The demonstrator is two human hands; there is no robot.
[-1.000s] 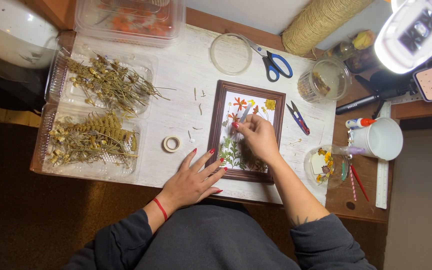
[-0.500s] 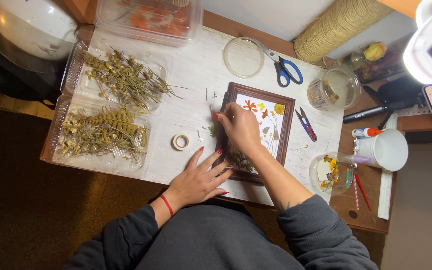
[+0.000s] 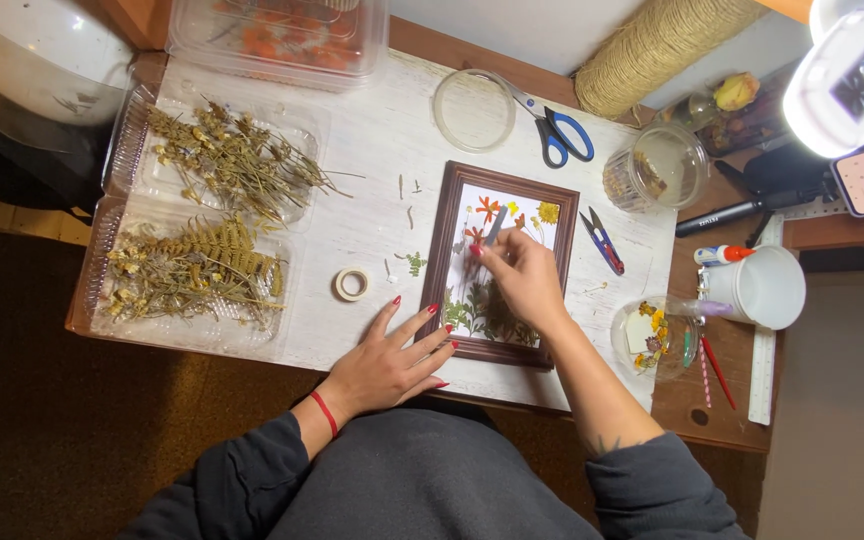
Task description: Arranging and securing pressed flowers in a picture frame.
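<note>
Since half a second ago the right hand [image 3: 524, 280] has lifted from the lower part of the brown picture frame [image 3: 501, 265] toward its middle, fingers pinched on slim tweezers [image 3: 494, 226] whose tip now meets the red pressed flowers [image 3: 482, 212], so placement looks under way; the left hand [image 3: 388, 362] stays open and flat on the counter [image 3: 382, 140], fingertips steadying the frame's lower left edge. From the left: trays of dried ferns [image 3: 187, 270], a tape roll [image 3: 352, 284], then the frame, its white backing carrying green sprigs below and red and yellow blooms above.

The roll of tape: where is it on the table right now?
In the head view the roll of tape lies flat on the white table, left of the picture frame, just beyond the left hand fingertips, untouched.
</note>
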